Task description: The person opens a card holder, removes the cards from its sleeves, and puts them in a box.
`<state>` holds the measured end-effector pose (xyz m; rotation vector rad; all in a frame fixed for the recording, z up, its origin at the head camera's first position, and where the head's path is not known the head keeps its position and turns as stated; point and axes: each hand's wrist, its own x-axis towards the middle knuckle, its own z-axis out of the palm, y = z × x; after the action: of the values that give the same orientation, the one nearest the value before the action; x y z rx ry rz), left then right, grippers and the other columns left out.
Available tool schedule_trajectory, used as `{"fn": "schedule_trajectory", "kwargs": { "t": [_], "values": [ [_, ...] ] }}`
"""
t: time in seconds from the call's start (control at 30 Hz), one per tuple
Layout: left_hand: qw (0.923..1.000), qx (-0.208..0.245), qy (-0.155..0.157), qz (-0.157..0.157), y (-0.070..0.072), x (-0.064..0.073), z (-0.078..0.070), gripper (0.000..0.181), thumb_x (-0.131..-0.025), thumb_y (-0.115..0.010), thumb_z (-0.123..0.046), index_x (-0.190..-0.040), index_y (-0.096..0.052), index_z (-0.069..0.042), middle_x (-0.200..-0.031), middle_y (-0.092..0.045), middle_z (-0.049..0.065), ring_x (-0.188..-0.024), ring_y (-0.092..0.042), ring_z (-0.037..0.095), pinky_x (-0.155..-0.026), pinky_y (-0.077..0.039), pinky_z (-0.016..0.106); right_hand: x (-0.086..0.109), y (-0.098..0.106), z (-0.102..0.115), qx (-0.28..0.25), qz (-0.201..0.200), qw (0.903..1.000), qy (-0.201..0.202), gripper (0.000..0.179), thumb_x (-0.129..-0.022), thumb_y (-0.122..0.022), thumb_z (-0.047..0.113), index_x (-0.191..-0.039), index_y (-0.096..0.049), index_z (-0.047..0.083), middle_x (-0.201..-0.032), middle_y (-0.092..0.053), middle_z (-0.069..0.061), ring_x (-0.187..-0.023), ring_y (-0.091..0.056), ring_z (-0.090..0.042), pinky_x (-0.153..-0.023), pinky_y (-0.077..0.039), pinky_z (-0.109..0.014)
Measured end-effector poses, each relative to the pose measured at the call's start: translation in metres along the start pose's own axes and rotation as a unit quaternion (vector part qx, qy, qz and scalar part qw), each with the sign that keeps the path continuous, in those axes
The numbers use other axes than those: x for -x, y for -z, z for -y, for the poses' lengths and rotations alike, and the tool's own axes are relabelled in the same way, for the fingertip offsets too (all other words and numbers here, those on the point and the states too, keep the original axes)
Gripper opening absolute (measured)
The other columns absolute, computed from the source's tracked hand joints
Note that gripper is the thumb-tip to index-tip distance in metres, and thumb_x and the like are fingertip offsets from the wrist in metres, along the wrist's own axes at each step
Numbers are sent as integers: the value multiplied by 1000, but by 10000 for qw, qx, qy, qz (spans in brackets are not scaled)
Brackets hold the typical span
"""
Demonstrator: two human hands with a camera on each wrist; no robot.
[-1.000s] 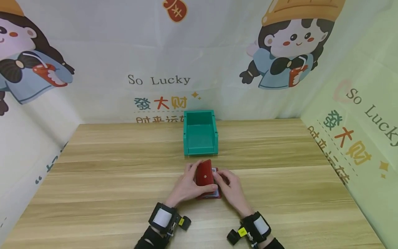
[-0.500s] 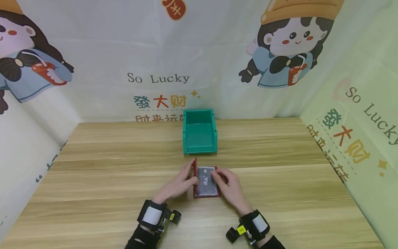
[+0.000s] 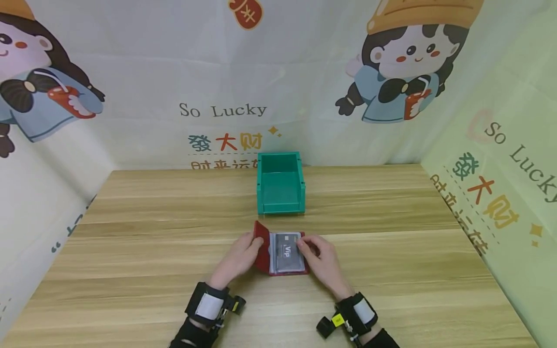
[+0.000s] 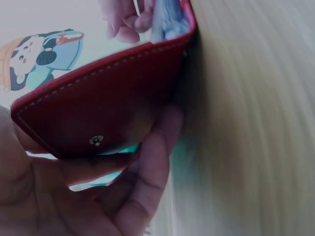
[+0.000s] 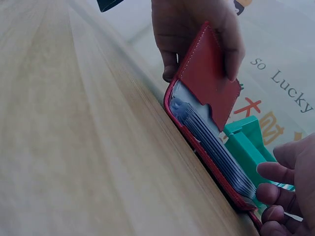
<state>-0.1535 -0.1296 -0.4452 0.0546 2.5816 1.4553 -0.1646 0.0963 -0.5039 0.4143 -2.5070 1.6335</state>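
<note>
the red cover (image 3: 263, 258) has swung further open, pinched by thumb and fingers of the left hand (image 3: 237, 255). the card holder (image 3: 285, 263) lies just right of that grip; its right edge meets curled fingers of the right hand (image 3: 323, 263), pinch unclear.

Red card holder (image 3: 262, 263), pale-stitched, open on the wooden surface (image 3: 130, 290), about midway between left and right edges, well apart from the far edge. The cover (image 4: 93, 105), bearing a metal snap (image 4: 96, 140), stands tilted toward the left edge; clear stacked sleeves (image 5: 211, 142) lie opposite, a grey card (image 3: 288, 258) marked "Vip" uppermost.
</note>
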Motion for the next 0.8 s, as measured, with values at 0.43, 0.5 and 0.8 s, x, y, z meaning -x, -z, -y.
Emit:
{"fn": "schedule_trajectory", "kwargs": {
  "t": [0.43, 0.5, 0.8],
  "values": [
    [9949, -666, 212, -725, 9, 6, 19, 26, -96, -75, -9, -118, -72, 6, -74, -69, 8, -66, -61, 14, -59, -44, 28, 2, -1, -3, 31, -56, 9998, 213, 4, -96, -71, 0, -98, -74, 1, -81, -60, -3, -70, -47, -3, -62, -37, -18],
    [9941, -744, 263, -738, 8, 7, 20, 28, -95, -76, -9, -119, -71, 6, -73, -68, 7, -66, -60, 15, -60, -44, 28, 3, 0, -3, 20, -24, 9998, 175, 5, -94, -73, -2, -99, -73, 0, -81, -61, -4, -69, -47, -3, -62, -37, -17],
    [9878, -1236, 406, -851, 7, 6, 20, 53, -94, -79, -11, -137, -58, 12, -72, -56, 8, -67, -54, 18, -60, -40, 28, 3, 2, -4, 193, 63, 9997, 104, 7, -94, -74, -1, -99, -76, 1, -82, -61, -4, -70, -46, -4, -63, -37, -18]
  ]
}}
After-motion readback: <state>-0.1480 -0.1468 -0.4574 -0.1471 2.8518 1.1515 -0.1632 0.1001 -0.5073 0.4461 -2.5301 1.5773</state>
